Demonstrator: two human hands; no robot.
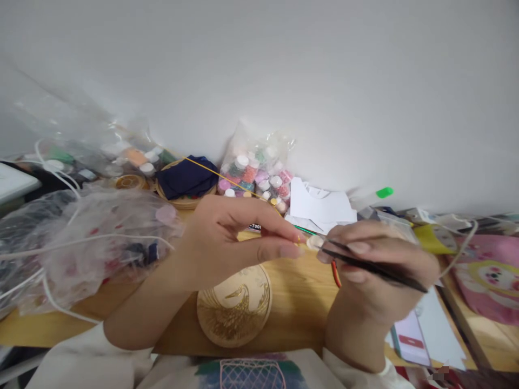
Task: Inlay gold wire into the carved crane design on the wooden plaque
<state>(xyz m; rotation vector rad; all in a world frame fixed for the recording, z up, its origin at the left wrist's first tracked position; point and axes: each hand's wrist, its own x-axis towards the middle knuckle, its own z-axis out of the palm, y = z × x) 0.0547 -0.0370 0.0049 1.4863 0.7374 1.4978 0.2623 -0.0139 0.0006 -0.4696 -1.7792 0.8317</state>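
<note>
Thumb and forefinger of my left hand (239,237) are pinched on a yellow thread (227,177), which runs up and to the left across the view. In my right hand (377,265) are dark tweezers (377,266), their tips pointing left close to the left fingertips. Between the two hands shows a small whitish round thing (314,242); what bears it is unclear. Below the left hand, a round wooden disc (235,319) with a gold crane design lies on the wooden table (300,302).
Clear plastic bags (109,232) and white cables lie at the left. Bags of small bottles (251,173), dark blue cloth (188,177) and white paper (322,202) stand along the wall. A pink item (490,275) and a phone-like object (410,337) are at the right.
</note>
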